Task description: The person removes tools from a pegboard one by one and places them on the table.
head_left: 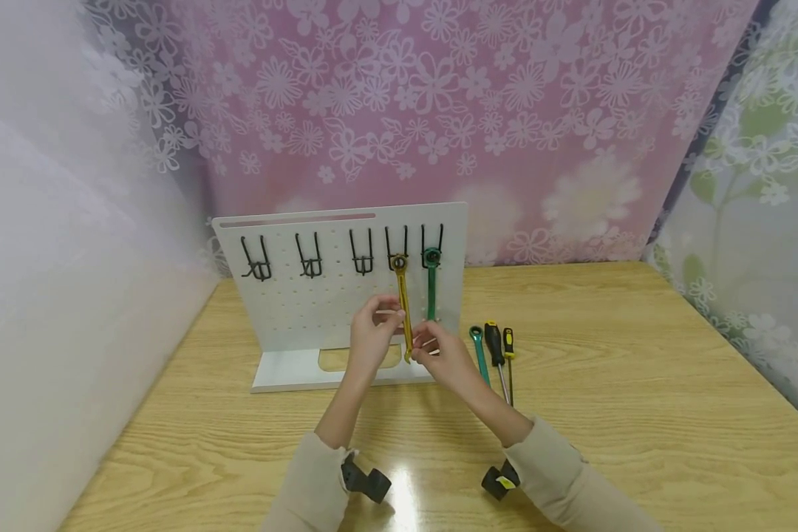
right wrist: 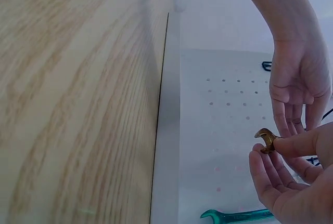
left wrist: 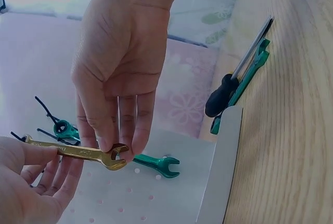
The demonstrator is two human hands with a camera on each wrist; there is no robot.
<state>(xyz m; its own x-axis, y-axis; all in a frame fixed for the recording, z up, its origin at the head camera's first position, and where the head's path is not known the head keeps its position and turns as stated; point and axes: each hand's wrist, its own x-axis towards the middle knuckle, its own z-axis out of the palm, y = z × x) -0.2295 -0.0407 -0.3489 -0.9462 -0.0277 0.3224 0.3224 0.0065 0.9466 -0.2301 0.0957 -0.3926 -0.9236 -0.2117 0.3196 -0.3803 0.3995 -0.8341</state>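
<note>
A gold combination wrench [head_left: 403, 295] stands nearly upright in front of the white pegboard [head_left: 292, 310], its ring end at the fourth black hook [head_left: 397, 244] from the left. My left hand [head_left: 370, 336] pinches its shaft about halfway down. At the lower, open-jawed end, my right hand [head_left: 448, 360] pinches the tip between thumb and fingers; the right wrist view shows the wrench's open end [right wrist: 266, 140] there. Just to the right, a green wrench [head_left: 431, 288] hangs by its ring from the last hook, its lower end [left wrist: 161, 166] partly behind my right hand in the left wrist view.
Three hooks [head_left: 309, 255] on the board's left carry nothing. Right of the board, a teal wrench [head_left: 479, 347], a large black-handled screwdriver [head_left: 493, 343] and a smaller yellow-and-black one [head_left: 508, 341] lie on the wooden table [head_left: 612, 384]. Floral curtains [head_left: 425, 111] stand behind.
</note>
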